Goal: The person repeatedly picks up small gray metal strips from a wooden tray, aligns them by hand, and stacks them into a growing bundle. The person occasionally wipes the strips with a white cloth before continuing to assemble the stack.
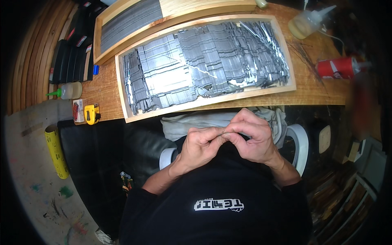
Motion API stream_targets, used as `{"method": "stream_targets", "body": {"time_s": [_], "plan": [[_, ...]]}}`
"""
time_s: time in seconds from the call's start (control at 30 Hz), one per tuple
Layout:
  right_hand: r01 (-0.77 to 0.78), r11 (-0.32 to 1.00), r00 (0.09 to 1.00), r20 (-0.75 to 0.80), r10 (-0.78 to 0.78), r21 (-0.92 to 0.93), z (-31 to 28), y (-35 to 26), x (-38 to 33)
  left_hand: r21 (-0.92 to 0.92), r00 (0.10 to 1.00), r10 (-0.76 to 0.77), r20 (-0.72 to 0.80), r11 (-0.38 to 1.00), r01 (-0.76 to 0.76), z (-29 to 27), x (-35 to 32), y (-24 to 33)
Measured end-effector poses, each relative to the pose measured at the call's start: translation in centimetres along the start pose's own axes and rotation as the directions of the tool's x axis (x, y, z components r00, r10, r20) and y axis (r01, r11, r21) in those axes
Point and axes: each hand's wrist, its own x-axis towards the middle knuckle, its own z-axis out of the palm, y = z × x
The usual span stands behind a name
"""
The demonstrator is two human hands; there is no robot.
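Black top (212,177), white chest print (219,205);
left sleeve (141,200) and right sleeve (295,196) end near the elbows; blocky lettering in the print, upside down in this view; left hand (201,146) and right hand (254,136) bare.

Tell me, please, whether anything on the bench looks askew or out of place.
Yes: in the nearer wooden tray, the dark strips toward the right end lie slanted and jumbled, unlike the neater rows farther left. A thin pale strip also looks odd, lying diagonally across those rows.
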Motion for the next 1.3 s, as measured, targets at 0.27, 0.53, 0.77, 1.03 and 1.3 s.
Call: {"method": "stream_targets", "body": {"time_s": [0.27, 0.53, 0.77, 1.03, 1.3], "plan": [[-0.051, 0.986, 0.994, -0.106, 0.034, -0.158, -5.3, -2.9, 1.6, -0.060, 0.994, 0.047, -0.099, 0.997, -0.053, 0.1, 0.6, 0.7], [-0.373, 0.732, 0.911, -0.377, 0.170, -0.571, -20.3, -5.5, 7.0, -0.012, 0.987, 0.159, -0.026, 0.987, -0.159, 0.2, 2.3, 1.2], [-0.216, 0.767, 0.953, -0.301, 0.030, -0.605, -18.6, -7.7, 6.8, -0.007, 0.969, 0.227, -0.093, 0.973, -0.229, -0.1, 4.0, 2.7], [0.150, 0.977, 0.989, 0.010, -0.150, -0.154, -6.3, -6.8, 5.8, 0.010, 0.932, 0.360, -0.033, 0.933, -0.360, -0.2, 6.4, 5.8], [0.207, 0.977, 0.978, -0.011, -0.208, -0.057, -5.4, -4.4, 5.4, 0.143, 0.882, 0.472, -0.002, 0.873, -0.467, -0.8, 7.3, 5.0]]}}
